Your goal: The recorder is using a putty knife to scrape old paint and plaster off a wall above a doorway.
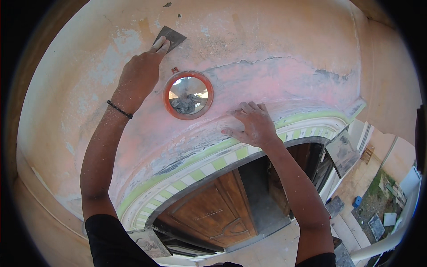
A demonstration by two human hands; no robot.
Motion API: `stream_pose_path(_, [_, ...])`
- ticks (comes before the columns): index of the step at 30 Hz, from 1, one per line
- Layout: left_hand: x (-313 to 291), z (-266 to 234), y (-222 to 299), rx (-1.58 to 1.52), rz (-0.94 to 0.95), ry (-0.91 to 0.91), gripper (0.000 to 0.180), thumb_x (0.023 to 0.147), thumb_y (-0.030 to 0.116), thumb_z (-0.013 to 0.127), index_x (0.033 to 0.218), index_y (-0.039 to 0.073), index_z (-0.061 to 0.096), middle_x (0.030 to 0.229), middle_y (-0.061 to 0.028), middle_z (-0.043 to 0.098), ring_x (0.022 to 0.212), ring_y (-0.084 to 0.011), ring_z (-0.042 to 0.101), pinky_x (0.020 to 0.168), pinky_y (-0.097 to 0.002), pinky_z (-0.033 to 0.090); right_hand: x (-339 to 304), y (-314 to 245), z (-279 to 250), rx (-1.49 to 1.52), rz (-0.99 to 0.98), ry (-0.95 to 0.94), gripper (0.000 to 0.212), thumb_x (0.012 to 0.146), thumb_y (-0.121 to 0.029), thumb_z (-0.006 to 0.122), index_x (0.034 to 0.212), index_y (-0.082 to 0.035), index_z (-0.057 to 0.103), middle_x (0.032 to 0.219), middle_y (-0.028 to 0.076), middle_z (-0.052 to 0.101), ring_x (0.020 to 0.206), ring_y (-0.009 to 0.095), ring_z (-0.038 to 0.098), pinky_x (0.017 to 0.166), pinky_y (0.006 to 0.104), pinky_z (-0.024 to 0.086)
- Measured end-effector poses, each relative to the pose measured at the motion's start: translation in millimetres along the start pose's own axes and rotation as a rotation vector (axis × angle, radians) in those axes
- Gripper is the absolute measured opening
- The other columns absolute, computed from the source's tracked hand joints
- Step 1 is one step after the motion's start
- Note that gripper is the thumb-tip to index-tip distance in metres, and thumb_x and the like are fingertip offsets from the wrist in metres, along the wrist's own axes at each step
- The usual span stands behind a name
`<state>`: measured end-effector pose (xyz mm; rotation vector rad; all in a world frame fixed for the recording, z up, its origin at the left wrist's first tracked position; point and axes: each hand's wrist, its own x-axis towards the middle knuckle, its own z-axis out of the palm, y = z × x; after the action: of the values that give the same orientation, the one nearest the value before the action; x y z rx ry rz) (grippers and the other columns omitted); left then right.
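My left hand [141, 74], raised high at the upper left, is closed on a flat grey scraper [174, 40]. Its fingers press the blade against the wall [267, 40], where the paint is worn and patchy. My right hand [255, 124] holds nothing; it rests with fingers apart at the pink lower part of the wall, just above the moulding. Between the two hands sits a round mirror-like disc [189, 89] with a red-orange rim. A ragged crack [249, 62] runs along the wall to the right of it.
Below my hands curves a green and white moulding [218, 163] over an opening with a carved wooden door [213, 207]. A grey panel [343, 152] juts out at the moulding's right end. Far below at right lie a blue object [357, 201] and scattered slabs [376, 226].
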<state>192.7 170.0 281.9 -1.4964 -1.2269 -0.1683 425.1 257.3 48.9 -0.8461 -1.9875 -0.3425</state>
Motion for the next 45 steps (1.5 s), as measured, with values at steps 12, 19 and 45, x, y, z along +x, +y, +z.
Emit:
stream_pose_path(12, [-21.5, 6.3, -8.9, 0.031, -0.101, -0.006, 0.052, 0.092, 0.001, 0.055, 0.143, 0.001, 0.053, 0.150, -0.0116, 0.054, 0.092, -0.0358, 0.074, 0.077, -0.0431, 0.064, -6.2, 12.1, 7.3, -0.053, -0.310, -0.089, 0.088, 0.068, -0.076, 0.074, 0.130, -0.014, 0.068, 0.115, 0.010, 0.063, 0.114, 0.030, 0.057, 0.103, 0.0445, 0.044])
stream_pose_path(19, [18.8, 3.3, -1.4, 0.122, -0.086, 0.038, 0.059, 0.089, -0.005, 0.053, 0.147, 0.006, 0.051, 0.155, -0.0050, 0.050, 0.093, -0.0353, 0.074, 0.082, -0.0411, 0.063, -4.5, 10.8, -2.0, -0.033, -0.272, -0.139, 0.088, 0.068, -0.076, 0.074, 0.129, -0.013, 0.069, 0.115, 0.009, 0.064, 0.114, 0.029, 0.057, 0.103, 0.0432, 0.045])
stream_pose_path(45, [41.2, 5.8, 34.3, 0.064, 0.164, -0.055, 0.063, 0.091, -0.006, 0.055, 0.151, 0.012, 0.049, 0.153, -0.0061, 0.051, 0.093, -0.0335, 0.074, 0.081, -0.0424, 0.063, -10.3, 15.6, 3.8, -0.020, -0.267, -0.075, 0.088, 0.066, -0.077, 0.075, 0.125, -0.012, 0.071, 0.112, 0.008, 0.063, 0.113, 0.028, 0.056, 0.101, 0.0431, 0.046])
